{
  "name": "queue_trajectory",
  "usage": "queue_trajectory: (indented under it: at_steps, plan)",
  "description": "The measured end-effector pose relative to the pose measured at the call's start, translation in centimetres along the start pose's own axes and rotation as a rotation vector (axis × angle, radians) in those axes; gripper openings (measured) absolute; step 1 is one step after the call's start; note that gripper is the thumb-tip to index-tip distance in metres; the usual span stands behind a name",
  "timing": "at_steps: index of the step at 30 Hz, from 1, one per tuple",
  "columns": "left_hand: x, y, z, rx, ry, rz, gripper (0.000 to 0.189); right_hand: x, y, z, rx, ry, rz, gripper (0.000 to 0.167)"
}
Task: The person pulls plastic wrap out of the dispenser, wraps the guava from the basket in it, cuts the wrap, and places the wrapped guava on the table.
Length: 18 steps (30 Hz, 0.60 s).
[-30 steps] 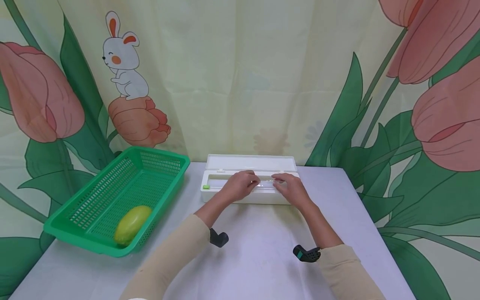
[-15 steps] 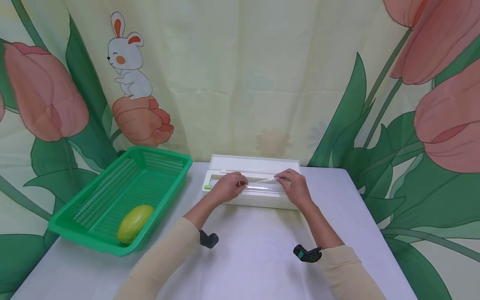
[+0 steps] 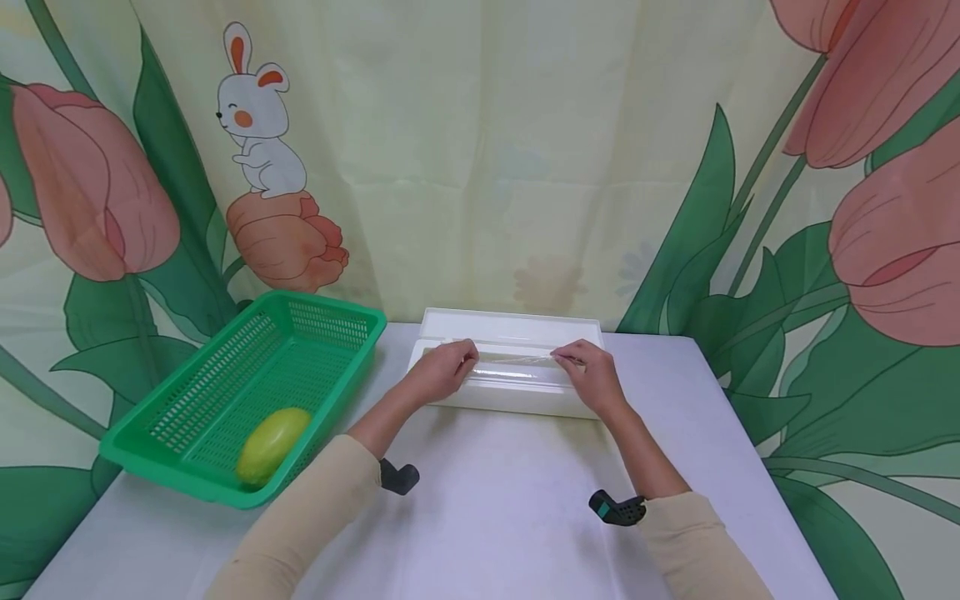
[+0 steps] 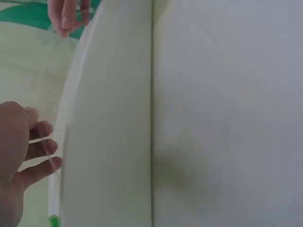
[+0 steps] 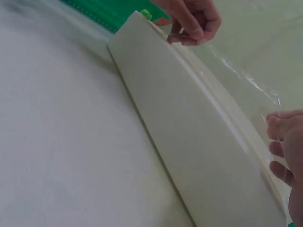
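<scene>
A white cling film dispenser (image 3: 517,400) stands on the table with its lid (image 3: 517,323) raised at the back. Clear cling film (image 5: 246,78) stretches in a narrow, bunched edge between my two hands, just above the open box. My left hand (image 3: 444,371) pinches one end over the box's left part. At the other end, my right hand (image 3: 592,375) pinches the film between thumb and forefinger, its other fingers loosely bent. A green slider (image 5: 146,14) shows at the box's left end in the right wrist view; in the head view the left hand hides it.
A green plastic basket (image 3: 187,487) stands at the left of the table, holding a yellow-green oval fruit (image 3: 273,446). White cloth (image 3: 495,508) covers the table. Behind it hangs a curtain (image 3: 465,167) printed with tulips and a rabbit.
My left hand has moved left along the box, widening the gap between the hands and stretching the film's edge. The right hand stays near the box's right part. The head view has shifted slightly.
</scene>
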<state>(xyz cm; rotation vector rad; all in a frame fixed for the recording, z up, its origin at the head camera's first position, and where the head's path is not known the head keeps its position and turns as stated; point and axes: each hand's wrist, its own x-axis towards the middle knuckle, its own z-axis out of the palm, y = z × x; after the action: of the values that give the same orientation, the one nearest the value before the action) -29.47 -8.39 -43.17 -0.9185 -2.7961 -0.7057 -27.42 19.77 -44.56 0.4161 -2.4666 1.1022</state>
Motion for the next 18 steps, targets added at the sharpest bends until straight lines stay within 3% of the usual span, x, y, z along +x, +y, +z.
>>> queue_trajectory:
  at_steps: [6, 12, 14, 18]
  plan:
    - [0.7, 0.8, -0.9, 0.005, 0.077, 0.07, 0.006, -0.1, 0.1, -0.5, 0.002, 0.016, 0.022, 0.012]
    - [0.5, -0.5, -1.2, -0.055, 0.036, 0.147, 0.017, 0.1, -0.2, -0.8, 0.011, 0.038, 0.033, 0.013]
    - [0.1, -1.2, -1.3, -0.071, 0.018, 0.131, 0.017, 0.1, -0.3, -0.8, 0.007, 0.039, 0.038, 0.013]
    - [-0.6, -2.7, -1.5, -0.128, -0.018, 0.034, 0.006, 0.1, -0.3, -0.9, 0.01, 0.035, 0.041, 0.013]
